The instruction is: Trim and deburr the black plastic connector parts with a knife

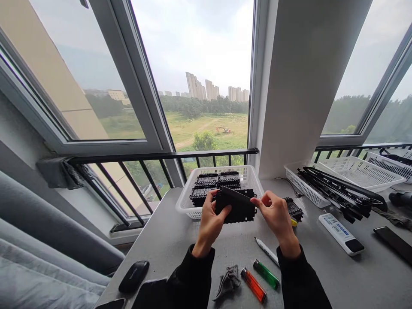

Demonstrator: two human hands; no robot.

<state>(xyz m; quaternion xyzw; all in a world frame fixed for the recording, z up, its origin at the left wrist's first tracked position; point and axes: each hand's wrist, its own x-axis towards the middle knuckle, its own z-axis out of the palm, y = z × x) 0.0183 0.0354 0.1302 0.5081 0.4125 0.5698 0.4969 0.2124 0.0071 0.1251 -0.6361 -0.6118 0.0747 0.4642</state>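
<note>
Pinching the black plastic part (236, 205) between left hand (210, 219) and right hand (276, 214), a drop onto the basket (186, 201) beyond is risked if grip slackens.

— What is the black part (236, 206) held between the left hand (210, 219) and right hand (276, 214) made of?
— Matt black plastic, ribbed along its edges. Just behind the grip, the white basket (254, 180) is plastic lattice, slightly shiny.
— And below the grip?
— The table (180, 231) looks smooth, matt grey. The orange lighter (253, 284) and green lighter (265, 274) are glossy, see-through plastic with metal tops; beside them lies a crumpled grey cloth (228, 281).
</note>
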